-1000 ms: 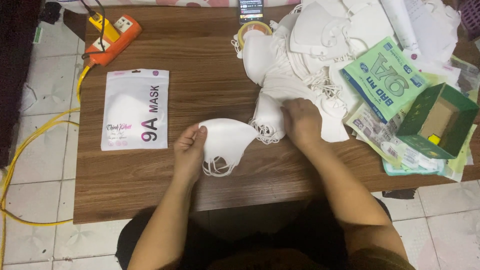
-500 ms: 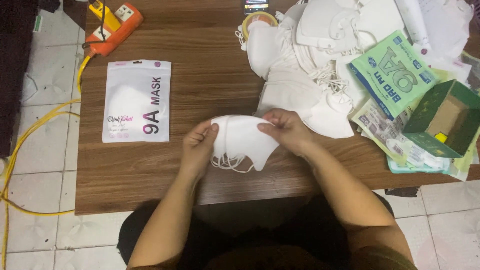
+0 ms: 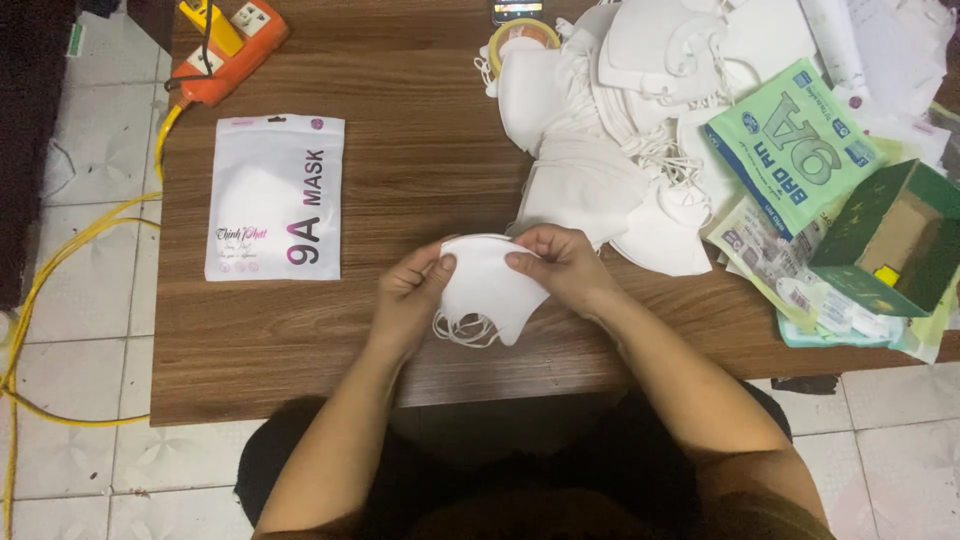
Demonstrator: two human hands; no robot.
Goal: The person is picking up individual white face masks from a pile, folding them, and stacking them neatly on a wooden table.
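A white face mask is held flat just above the wooden table, its ear loops hanging at the bottom left. My left hand pinches its left edge and my right hand pinches its upper right edge. Right behind my right hand lies a big loose pile of white masks. A white and pink mask pouch lies flat to the left of my hands.
An orange power strip with a yellow cable sits at the back left corner. A green packet, an open green box and more packets crowd the right side. A tape roll lies at the back. Tiled floor surrounds the table.
My right hand left the pile and joined the left on one mask. Both hands lifted it and brought it to the middle, spread between them.
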